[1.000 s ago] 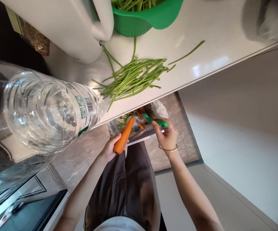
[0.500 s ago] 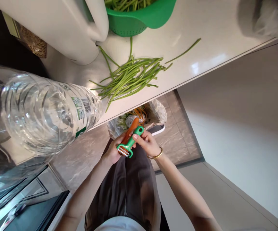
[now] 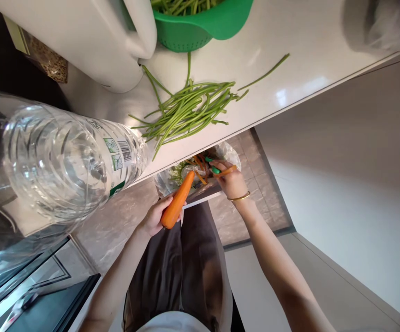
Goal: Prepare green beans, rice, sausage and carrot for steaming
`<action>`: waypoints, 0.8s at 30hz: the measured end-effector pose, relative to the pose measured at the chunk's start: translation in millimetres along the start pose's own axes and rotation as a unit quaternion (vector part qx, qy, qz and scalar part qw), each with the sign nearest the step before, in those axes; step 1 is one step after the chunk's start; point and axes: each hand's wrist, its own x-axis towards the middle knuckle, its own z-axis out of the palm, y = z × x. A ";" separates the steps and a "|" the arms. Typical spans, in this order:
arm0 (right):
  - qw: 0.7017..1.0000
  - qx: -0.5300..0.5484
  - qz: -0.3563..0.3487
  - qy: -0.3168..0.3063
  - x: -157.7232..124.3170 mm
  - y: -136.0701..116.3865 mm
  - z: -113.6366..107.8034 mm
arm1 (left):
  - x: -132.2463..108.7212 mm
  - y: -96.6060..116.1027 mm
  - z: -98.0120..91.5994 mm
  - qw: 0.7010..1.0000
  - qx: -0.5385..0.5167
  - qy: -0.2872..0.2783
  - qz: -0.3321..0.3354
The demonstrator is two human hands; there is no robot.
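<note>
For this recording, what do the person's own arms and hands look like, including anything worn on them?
Both the left hand and the right hand are ungloved. No sleeve shows on the left forearm or the right forearm. A thin, rounded, gold-coloured bangle circles the right wrist; none shows on the left. Fingernail details are too small to tell.

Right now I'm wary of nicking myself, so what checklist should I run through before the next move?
1. Carrot held in left grip: ok, around its thicker end.
2. Peeler held in right grip: ok, only bits of green show.
3. Blade facing away from the right grip: cannot tell, its edge is not visible.
4. Right grip free of scraps: not ok, an orange strip lies against it.
5. Green stems away from both hands: ok, on the counter.
</note>
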 end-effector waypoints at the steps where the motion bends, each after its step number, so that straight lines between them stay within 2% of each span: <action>1: 1.000 -0.016 -0.016 -0.013 -4.1 -3.0 -1.3 | 3.6 -1.1 -1.6 1.000 -0.005 0.007 0.004; 5: 0.996 -0.034 -0.075 -0.024 -19.0 -22.9 -3.3 | 15.5 -5.8 -5.4 0.999 -0.012 0.030 0.010; 9: 0.989 -0.084 -0.112 -0.050 -16.8 -42.1 2.4 | 15.5 -7.3 -2.4 0.999 -0.004 0.034 0.022; 13: 0.969 -0.219 -0.034 -0.113 -5.0 -55.4 8.7 | 8.8 -4.7 1.0 0.998 0.007 0.042 0.038; 17: 0.941 -0.298 0.050 -0.152 -2.6 -74.2 0.1 | 5.4 -1.2 1.3 0.998 0.018 0.043 0.039; 21: 0.939 -0.249 0.049 -0.232 1.1 -91.8 -22.0 | 7.2 -0.2 2.0 0.998 0.024 0.050 0.027; 24: 0.961 -0.129 0.044 -0.242 10.0 -91.6 -36.1 | 9.2 -1.2 2.3 0.998 0.016 0.058 0.023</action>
